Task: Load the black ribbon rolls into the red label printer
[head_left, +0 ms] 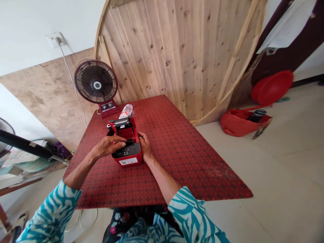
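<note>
A red and black label printer (129,159) stands on the table with its lid (122,123) raised and tilted back. Over the left of its open compartment is my left hand (107,147), thumb and forefinger close together beside a dark roller (129,141). Whatever lies between those fingertips is too small to make out. My right hand (145,145) is pressed along the printer's right side, its fingers curled toward the back. A pale label (128,161) is stuck on the front face. Just behind the lid lies a clear plastic bottle (126,111).
The red patterned table (184,162) ends in a corner at the right. A dark red fan (96,82) stands at its back left, with a cord hanging by the wall socket (56,39). A round wooden panel (177,57) leans behind. On the floor sits a red bag (234,124).
</note>
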Motion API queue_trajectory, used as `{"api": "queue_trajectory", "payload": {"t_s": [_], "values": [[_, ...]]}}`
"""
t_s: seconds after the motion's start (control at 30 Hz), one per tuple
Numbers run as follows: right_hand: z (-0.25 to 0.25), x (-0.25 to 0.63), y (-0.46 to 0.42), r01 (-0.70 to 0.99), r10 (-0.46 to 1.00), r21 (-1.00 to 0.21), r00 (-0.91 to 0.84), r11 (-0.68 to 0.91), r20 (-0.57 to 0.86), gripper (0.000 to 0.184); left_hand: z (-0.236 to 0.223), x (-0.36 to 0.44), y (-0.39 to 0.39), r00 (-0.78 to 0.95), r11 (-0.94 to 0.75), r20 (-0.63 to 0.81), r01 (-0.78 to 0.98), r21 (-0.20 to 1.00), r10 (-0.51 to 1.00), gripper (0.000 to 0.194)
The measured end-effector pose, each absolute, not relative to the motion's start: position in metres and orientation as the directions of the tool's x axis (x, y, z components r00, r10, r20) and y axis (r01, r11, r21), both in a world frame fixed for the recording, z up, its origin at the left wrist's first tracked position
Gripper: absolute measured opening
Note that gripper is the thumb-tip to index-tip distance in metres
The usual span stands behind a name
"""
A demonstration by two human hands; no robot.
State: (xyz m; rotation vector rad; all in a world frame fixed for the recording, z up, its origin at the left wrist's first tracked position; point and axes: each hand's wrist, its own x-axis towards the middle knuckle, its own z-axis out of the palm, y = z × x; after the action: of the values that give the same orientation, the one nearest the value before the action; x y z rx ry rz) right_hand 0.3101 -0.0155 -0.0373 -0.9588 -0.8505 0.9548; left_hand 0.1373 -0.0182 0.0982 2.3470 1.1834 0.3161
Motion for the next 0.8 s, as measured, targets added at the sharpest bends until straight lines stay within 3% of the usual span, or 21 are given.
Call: {"api": "queue_trajectory", "payload": {"t_s": [0.2, 0.4, 0.53, 0.67, 0.8], "values": [[-0.038, 0.310, -0.016, -0.261, 0.918, -0.929, 0.364, 0.263, 0.157, 0.033, 0.090, 0.136, -0.037, 0.623, -0.564, 0.065, 0.653, 0.505, 0.779, 0.036], [-0.042, 0.311, -0.013, -0.265, 0.925, -0.930, 0.346, 0.256, 0.156, 0.033, 0.084, 0.144, -0.027, 0.484, -0.389, 0.017, 0.682, 0.619, 0.875, 0.034], [-0.044, 0.310, -0.011, -0.287, 0.924, -0.921, 0.348, 0.264, 0.157, 0.033, 0.082, 0.150, -0.019, 0.476, -0.372, 0.013, 0.669, 0.644, 0.879, 0.033], [-0.044, 0.310, -0.012, -0.266, 0.928, -0.929, 0.339, 0.256, 0.158, 0.033, 0.081, 0.155, -0.020, 0.524, -0.491, 0.102, 0.689, 0.533, 0.846, 0.026], [-0.043, 0.310, -0.013, -0.254, 0.925, -0.931, 0.341, 0.262, 0.167, 0.034, 0.080, 0.153, -0.031, 0.599, -0.688, 0.339, 0.646, 0.331, 0.725, 0.023]]}}
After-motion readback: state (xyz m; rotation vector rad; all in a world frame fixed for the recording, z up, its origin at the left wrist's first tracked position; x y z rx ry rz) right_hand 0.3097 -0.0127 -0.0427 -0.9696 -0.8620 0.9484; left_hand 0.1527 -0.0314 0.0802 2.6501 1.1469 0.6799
